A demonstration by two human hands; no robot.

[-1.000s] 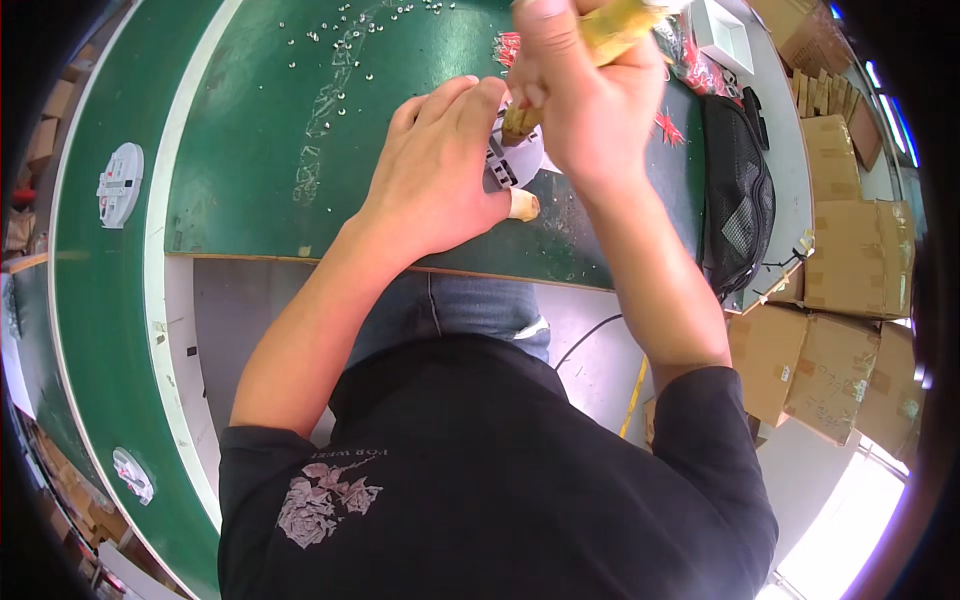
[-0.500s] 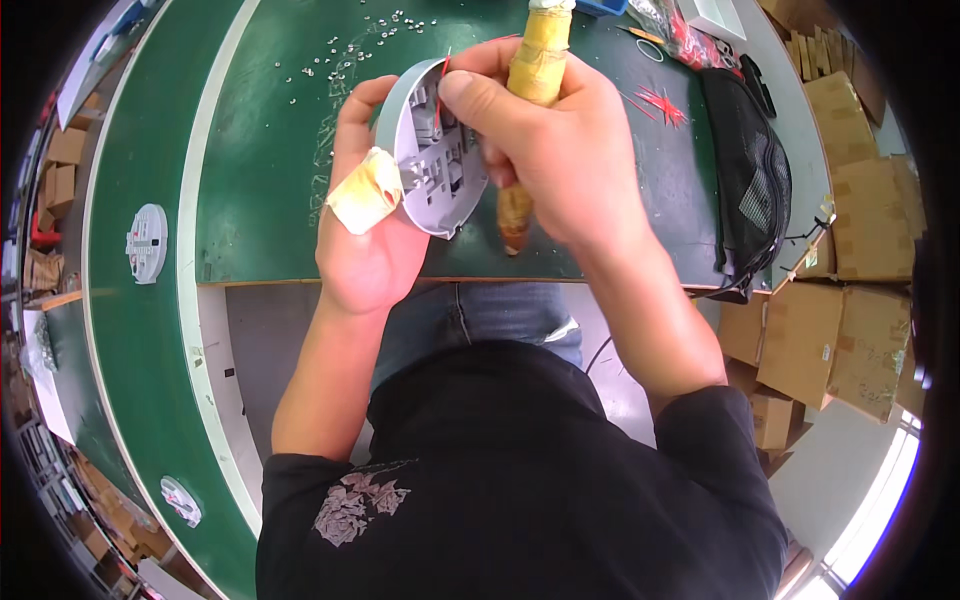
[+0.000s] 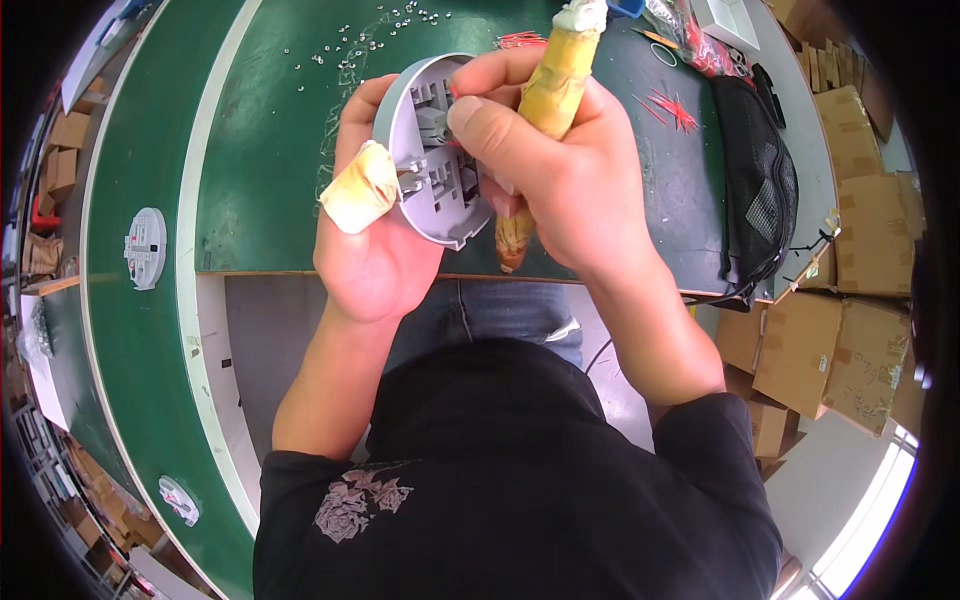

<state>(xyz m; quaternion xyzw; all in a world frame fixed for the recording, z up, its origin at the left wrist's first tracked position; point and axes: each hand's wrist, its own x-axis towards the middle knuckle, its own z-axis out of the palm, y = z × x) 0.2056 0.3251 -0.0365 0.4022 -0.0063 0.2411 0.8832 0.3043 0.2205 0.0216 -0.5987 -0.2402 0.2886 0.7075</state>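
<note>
Moved: round grey plastic housing (image 3: 432, 150) now tilted further up, ribbed inside facing camera, above green table (image 3: 270, 170) edge.
Left hand (image 3: 375, 235): grips housing, taped thumb on rim.
Right hand (image 3: 560, 170): fist around yellow-taped tool (image 3: 545, 110), touching housing.

Loose screws (image 3: 375, 30), red wires (image 3: 668, 105), black mesh bag (image 3: 758, 190), cardboard boxes (image 3: 835, 350).
</note>
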